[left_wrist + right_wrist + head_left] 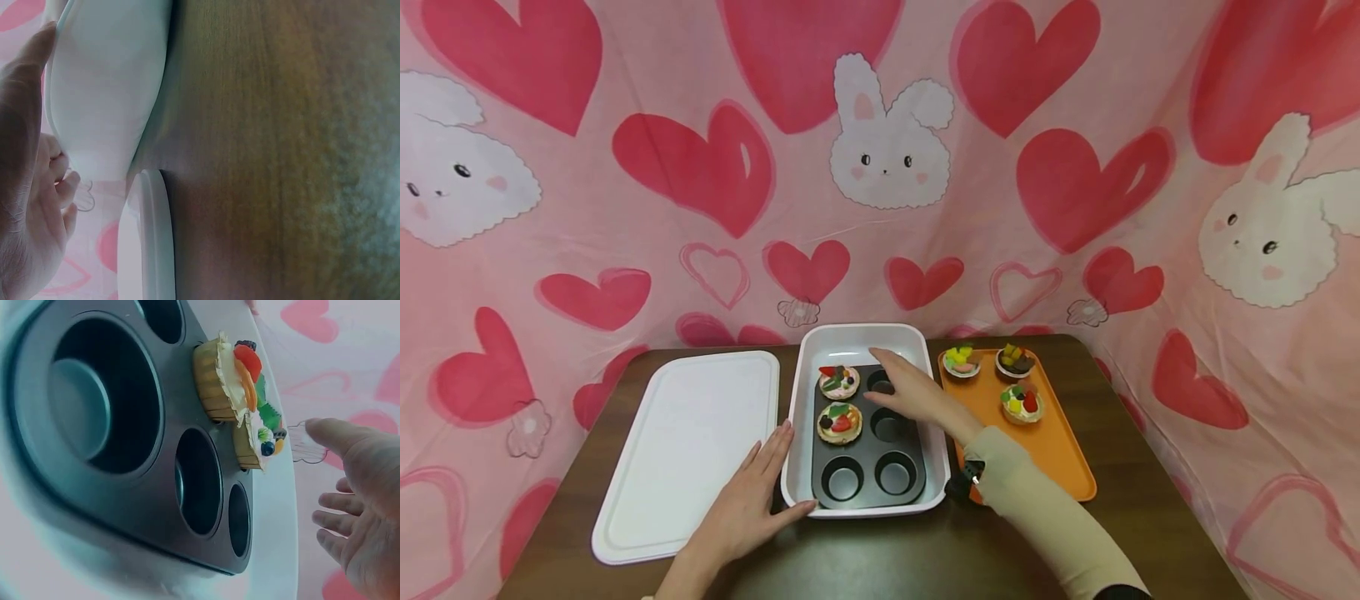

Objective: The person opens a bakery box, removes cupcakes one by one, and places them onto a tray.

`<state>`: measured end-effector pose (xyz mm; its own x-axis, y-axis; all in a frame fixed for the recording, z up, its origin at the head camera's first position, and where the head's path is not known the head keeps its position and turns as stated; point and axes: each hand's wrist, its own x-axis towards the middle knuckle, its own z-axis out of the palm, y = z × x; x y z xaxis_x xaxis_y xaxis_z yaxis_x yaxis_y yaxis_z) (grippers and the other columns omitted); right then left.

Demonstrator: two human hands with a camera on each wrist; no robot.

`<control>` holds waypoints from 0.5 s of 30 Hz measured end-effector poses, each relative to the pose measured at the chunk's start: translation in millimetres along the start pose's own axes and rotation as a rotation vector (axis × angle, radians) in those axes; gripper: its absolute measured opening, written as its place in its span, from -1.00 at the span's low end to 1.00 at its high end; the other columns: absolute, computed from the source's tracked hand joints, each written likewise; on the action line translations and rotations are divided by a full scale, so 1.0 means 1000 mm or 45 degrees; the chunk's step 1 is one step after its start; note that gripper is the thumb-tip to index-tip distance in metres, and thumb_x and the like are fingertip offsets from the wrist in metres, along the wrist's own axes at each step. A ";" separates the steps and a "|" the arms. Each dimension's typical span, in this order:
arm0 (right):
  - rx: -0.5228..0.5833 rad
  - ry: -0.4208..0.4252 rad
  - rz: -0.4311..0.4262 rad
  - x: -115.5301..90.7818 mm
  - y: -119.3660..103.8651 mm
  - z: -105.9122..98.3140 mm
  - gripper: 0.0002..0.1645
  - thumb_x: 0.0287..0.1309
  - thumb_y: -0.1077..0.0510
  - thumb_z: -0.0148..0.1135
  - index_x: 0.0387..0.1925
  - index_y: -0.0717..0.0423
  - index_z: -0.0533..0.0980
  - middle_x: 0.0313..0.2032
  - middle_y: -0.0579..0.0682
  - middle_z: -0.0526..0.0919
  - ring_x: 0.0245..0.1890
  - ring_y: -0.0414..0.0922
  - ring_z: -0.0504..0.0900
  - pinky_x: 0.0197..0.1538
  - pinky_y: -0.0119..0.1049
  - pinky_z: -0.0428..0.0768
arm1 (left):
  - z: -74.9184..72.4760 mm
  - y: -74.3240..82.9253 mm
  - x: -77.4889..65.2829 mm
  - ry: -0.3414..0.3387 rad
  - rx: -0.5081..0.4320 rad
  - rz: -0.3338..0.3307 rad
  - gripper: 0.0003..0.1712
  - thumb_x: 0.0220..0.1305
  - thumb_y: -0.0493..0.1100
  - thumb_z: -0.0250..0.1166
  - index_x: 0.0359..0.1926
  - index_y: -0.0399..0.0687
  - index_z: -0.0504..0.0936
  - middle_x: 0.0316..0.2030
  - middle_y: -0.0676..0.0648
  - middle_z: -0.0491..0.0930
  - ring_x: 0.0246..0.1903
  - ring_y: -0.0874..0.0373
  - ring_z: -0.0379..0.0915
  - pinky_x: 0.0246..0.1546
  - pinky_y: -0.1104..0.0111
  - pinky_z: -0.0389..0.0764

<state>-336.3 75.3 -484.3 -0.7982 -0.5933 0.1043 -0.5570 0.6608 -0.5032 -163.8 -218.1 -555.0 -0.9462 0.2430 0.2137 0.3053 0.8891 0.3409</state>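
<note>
A dark muffin tin lies inside a white rectangular basin. Two fruit-topped tarts, one with strawberry and leaf and one behind it, fill the left column's back cups; the other cups look bare. At the basin's front left corner, my left hand rests on the rim with fingers spread. Over the tin's right back cups hovers my right hand, holding nothing. In the right wrist view its thumb and fingers are apart, off the tarts.
An orange tray on the right bears three more tarts: a yellow-topped one, a dark one and a strawberry one. A white board or lid lies on the left of the brown table. A pink patterned cloth hangs behind.
</note>
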 end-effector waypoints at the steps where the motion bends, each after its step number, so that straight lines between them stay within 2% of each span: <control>1: 0.013 -0.011 -0.005 0.003 -0.001 0.001 0.01 0.40 -0.01 0.50 0.66 0.28 0.25 0.60 0.30 0.41 0.61 0.22 0.44 0.71 0.16 0.39 | 0.000 0.000 0.000 0.001 -0.002 0.000 0.36 0.23 0.56 0.42 0.77 -0.06 0.12 0.74 -0.09 0.20 0.71 -0.02 0.20 0.77 0.09 0.17; 3: 0.049 -0.026 -0.009 0.008 -0.001 0.003 -0.01 0.39 0.01 0.51 0.64 0.32 0.27 0.58 0.33 0.42 0.60 0.25 0.44 0.71 0.17 0.39 | 0.000 0.000 0.000 0.008 0.003 0.010 0.36 0.23 0.55 0.43 0.77 -0.07 0.12 0.73 -0.10 0.21 0.70 -0.03 0.22 0.76 0.07 0.19; 5: 0.082 -0.039 -0.014 0.012 0.000 0.006 -0.01 0.38 0.03 0.51 0.62 0.35 0.28 0.57 0.35 0.43 0.59 0.26 0.44 0.71 0.18 0.38 | 0.000 0.000 0.001 0.016 0.010 0.020 0.36 0.22 0.55 0.44 0.76 -0.08 0.13 0.73 -0.11 0.22 0.69 -0.04 0.23 0.71 -0.05 0.27; 8: 0.092 -0.044 -0.033 0.018 0.007 0.013 -0.02 0.39 -0.04 0.50 0.60 0.35 0.31 0.56 0.34 0.46 0.58 0.24 0.47 0.69 0.16 0.42 | 0.001 0.000 0.001 0.005 0.014 0.021 0.37 0.22 0.56 0.43 0.77 -0.08 0.11 0.73 -0.11 0.22 0.69 -0.05 0.23 0.66 -0.16 0.33; 12: 0.087 -0.068 -0.013 0.024 0.005 0.018 -0.03 0.40 -0.08 0.49 0.60 0.32 0.32 0.56 0.31 0.47 0.58 0.21 0.47 0.70 0.14 0.41 | 0.000 0.000 0.001 -0.021 0.005 -0.005 0.38 0.22 0.57 0.42 0.77 -0.06 0.10 0.74 -0.10 0.20 0.70 -0.05 0.22 0.65 -0.21 0.33; 13: 0.097 -0.081 0.012 0.025 0.000 0.017 -0.04 0.38 -0.03 0.51 0.59 0.33 0.33 0.56 0.32 0.47 0.58 0.23 0.47 0.70 0.17 0.39 | 0.000 0.000 0.001 -0.022 0.003 -0.006 0.37 0.22 0.57 0.42 0.77 -0.06 0.11 0.74 -0.10 0.20 0.70 -0.06 0.23 0.65 -0.21 0.33; 15: 0.093 -0.088 0.030 0.029 -0.004 0.019 -0.03 0.38 -0.06 0.51 0.60 0.31 0.33 0.56 0.29 0.48 0.58 0.21 0.47 0.71 0.15 0.40 | 0.000 0.000 0.001 -0.021 0.000 -0.008 0.37 0.22 0.57 0.42 0.77 -0.06 0.11 0.73 -0.10 0.21 0.70 -0.06 0.23 0.65 -0.21 0.34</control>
<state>-352.6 46.9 -495.7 -0.7918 -0.6099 0.0336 -0.5179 0.6412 -0.5663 -164.6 -218.2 -554.5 -0.9498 0.2434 0.1964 0.2990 0.8909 0.3420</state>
